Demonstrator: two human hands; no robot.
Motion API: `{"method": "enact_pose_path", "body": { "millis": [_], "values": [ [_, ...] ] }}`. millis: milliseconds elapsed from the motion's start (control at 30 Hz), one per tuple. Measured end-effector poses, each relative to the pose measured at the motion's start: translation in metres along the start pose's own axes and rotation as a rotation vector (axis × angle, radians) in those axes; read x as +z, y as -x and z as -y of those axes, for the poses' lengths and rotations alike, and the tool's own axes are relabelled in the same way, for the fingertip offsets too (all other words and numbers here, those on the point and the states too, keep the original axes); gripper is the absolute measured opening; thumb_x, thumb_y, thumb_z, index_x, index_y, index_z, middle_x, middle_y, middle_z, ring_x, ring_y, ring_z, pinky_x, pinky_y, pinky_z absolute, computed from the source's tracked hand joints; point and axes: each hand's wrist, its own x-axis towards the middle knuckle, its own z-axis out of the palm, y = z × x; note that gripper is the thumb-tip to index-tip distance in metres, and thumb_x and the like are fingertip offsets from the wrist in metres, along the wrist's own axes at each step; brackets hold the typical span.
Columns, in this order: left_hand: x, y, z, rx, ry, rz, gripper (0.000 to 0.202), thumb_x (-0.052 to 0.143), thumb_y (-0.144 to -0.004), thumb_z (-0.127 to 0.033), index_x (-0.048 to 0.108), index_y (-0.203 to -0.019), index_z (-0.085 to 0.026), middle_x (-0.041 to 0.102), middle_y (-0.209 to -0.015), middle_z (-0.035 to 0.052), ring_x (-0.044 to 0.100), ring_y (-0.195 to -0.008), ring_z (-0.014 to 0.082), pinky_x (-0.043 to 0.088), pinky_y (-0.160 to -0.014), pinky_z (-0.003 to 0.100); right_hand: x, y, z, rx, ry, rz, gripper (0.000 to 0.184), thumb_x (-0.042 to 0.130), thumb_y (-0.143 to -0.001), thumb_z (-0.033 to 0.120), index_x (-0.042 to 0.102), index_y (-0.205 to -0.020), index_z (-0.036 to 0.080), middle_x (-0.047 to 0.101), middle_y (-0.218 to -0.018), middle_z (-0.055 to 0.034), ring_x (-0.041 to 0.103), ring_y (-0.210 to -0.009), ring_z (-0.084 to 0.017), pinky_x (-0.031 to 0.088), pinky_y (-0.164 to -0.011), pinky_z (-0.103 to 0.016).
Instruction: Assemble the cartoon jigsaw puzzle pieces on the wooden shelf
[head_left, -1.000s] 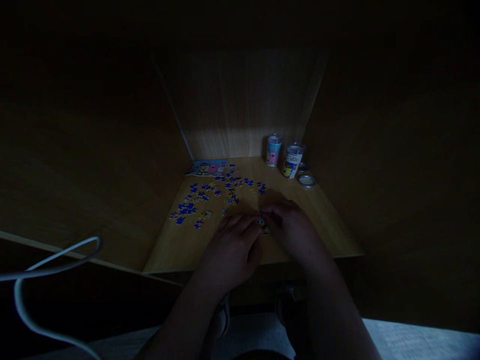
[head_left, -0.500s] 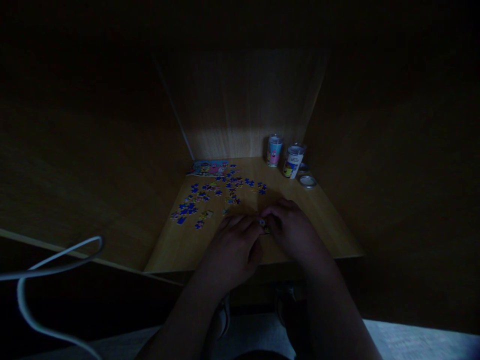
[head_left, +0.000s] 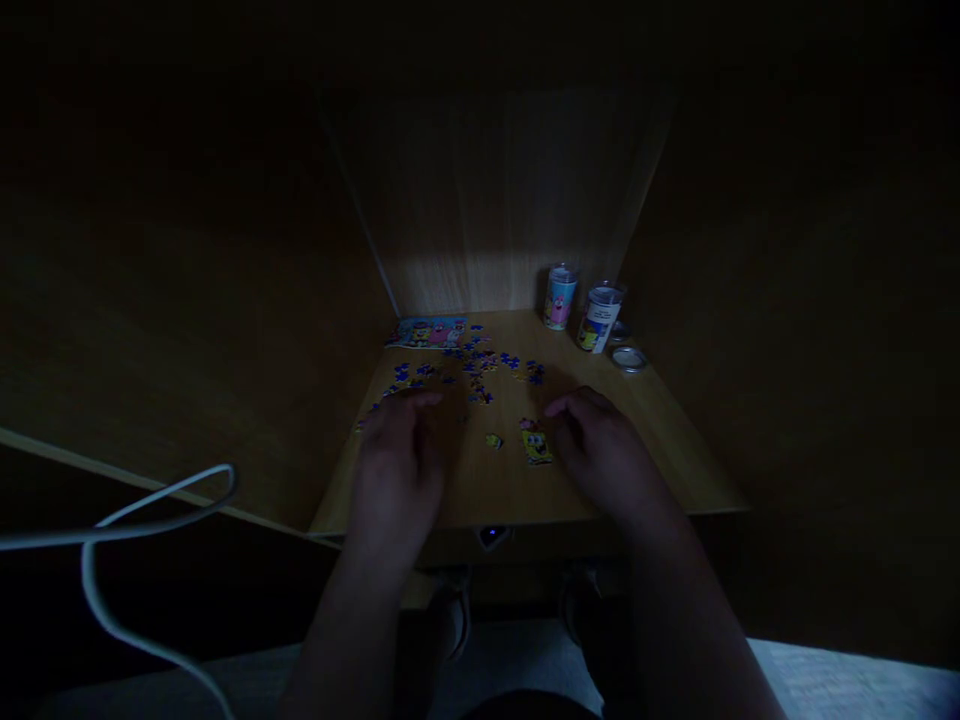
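Note:
My left hand (head_left: 397, 465) hovers over the left part of the wooden board, thumb and index finger apart, with nothing visible in it. It covers some of the loose jigsaw pieces (head_left: 425, 370). My right hand (head_left: 600, 445) is just right of a small joined puzzle section (head_left: 536, 447) showing a yellow cartoon face. Its index finger stretches toward a pink piece (head_left: 527, 424) at the section's top edge; thumb and index stand apart. A single yellow piece (head_left: 493, 440) lies between the hands. Several pieces show blue backs.
A picture sheet (head_left: 427, 332) lies at the back left. Two printed cans (head_left: 560, 297) (head_left: 598, 318) with clear tops stand at the back right, near a round metal lid (head_left: 628, 359). Wooden panels enclose the back and sides. A white cable (head_left: 150, 500) loops at left.
My left hand has moved left, away from the joined section and over the loose pieces. My right hand has drawn slightly right, uncovering the section. The view has shifted a little.

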Motion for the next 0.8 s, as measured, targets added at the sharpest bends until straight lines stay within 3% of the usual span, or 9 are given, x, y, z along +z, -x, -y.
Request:
{"method": "enact_pose_path", "body": {
  "millis": [100, 200, 300, 433, 800],
  "values": [
    [-0.003, -0.002, 0.017, 0.003, -0.098, -0.019, 0.023, 0.059, -0.104, -0.015, 0.075, -0.117, -0.023, 0.077, -0.123, 0.0104, 0.072, -0.118, 0.0319, 0.059, -0.110, 0.052, 0.000, 0.000, -0.001, 0.003, 0.003, 0.001, 0.018, 0.056, -0.105, 0.015, 0.072, -0.104, 0.025, 0.077, -0.107, -0.0084, 0.072, -0.103, -0.028, 0.055, -0.095, -0.041],
    [0.006, 0.001, 0.021, 0.061, -0.136, 0.084, 0.019, 0.065, -0.105, -0.020, 0.078, -0.117, -0.024, 0.076, -0.129, 0.0122, 0.070, -0.124, 0.0344, 0.057, -0.112, 0.056, 0.001, 0.000, -0.002, 0.005, 0.012, -0.008, 0.017, 0.056, -0.106, 0.017, 0.071, -0.105, 0.024, 0.077, -0.108, -0.0092, 0.072, -0.104, -0.029, 0.055, -0.096, -0.043],
    [0.016, 0.007, 0.013, 0.135, -0.134, 0.235, 0.017, 0.072, -0.107, -0.032, 0.079, -0.121, -0.025, 0.073, -0.141, 0.0126, 0.066, -0.134, 0.0370, 0.055, -0.118, 0.060, 0.002, 0.000, -0.001, -0.001, 0.013, -0.015, 0.018, 0.056, -0.107, 0.018, 0.072, -0.106, 0.024, 0.078, -0.108, -0.0094, 0.073, -0.105, -0.029, 0.056, -0.097, -0.044],
    [0.022, 0.012, 0.000, 0.151, -0.134, 0.280, 0.028, 0.086, -0.099, -0.044, 0.078, -0.117, -0.024, 0.071, -0.146, 0.0138, 0.063, -0.140, 0.0401, 0.055, -0.120, 0.062, 0.002, -0.001, 0.000, -0.007, 0.027, -0.013, 0.018, 0.055, -0.108, 0.018, 0.072, -0.105, 0.025, 0.078, -0.108, -0.0098, 0.073, -0.104, -0.029, 0.056, -0.097, -0.044],
    [0.032, 0.007, -0.008, 0.111, -0.107, 0.315, 0.018, 0.091, -0.095, -0.031, 0.077, -0.105, -0.023, 0.071, -0.144, 0.0133, 0.064, -0.138, 0.0398, 0.055, -0.118, 0.065, 0.004, 0.000, 0.002, 0.005, 0.088, 0.031, 0.019, 0.055, -0.109, 0.018, 0.073, -0.106, 0.025, 0.079, -0.110, -0.0103, 0.073, -0.106, -0.030, 0.056, -0.099, -0.046]
  ]
}}
